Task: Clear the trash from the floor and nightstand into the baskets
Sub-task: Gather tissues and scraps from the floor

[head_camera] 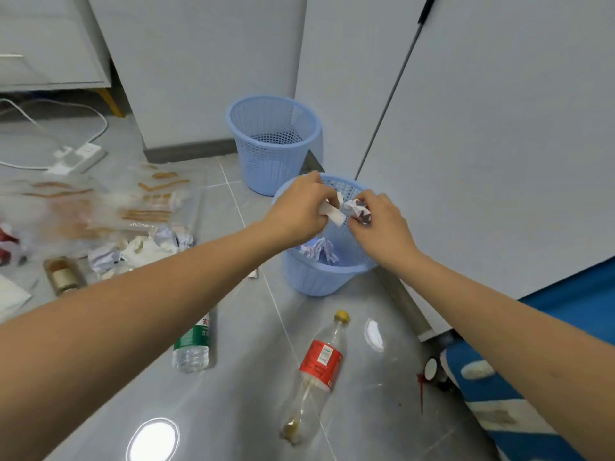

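While held over near basket (319, 277), left hand (299, 207) pinching white scrap (333, 212), right hand (377, 224) gripping crumpled paper (358, 210): release inside rim, not over floor (253, 377).

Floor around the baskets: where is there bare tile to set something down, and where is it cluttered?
Bare tile lies between the green-label bottle and the red-label bottle, and left of the far basket. Crumpled paper and plastic bags crowd the left.
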